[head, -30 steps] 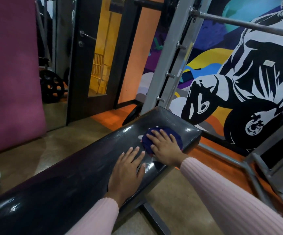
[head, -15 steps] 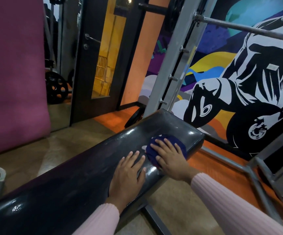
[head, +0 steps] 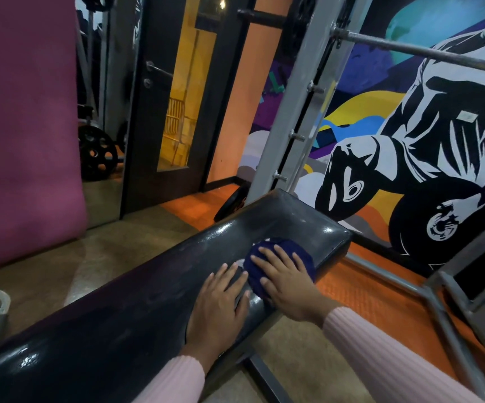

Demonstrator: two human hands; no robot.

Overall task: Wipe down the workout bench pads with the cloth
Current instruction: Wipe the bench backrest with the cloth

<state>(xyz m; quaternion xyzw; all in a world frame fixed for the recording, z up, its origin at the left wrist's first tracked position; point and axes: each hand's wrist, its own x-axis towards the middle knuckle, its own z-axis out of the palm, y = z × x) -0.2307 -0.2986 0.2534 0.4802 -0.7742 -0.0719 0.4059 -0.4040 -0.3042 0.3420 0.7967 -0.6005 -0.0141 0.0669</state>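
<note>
— Where is the cloth [head: 279, 258] now?

— On the black counter pad [head: 154, 289], near its far end, a little nearer the pad's end edge than a second ago. The right hand [head: 286, 282] lies flat on it, fingers straight and spread, pressing down.

— And the left hand [head: 219, 303]?

— Just beside it, palm down on the bare pad, fingers straight, holding nothing. It has barely shifted; the two hands stay close, almost touching.
</note>
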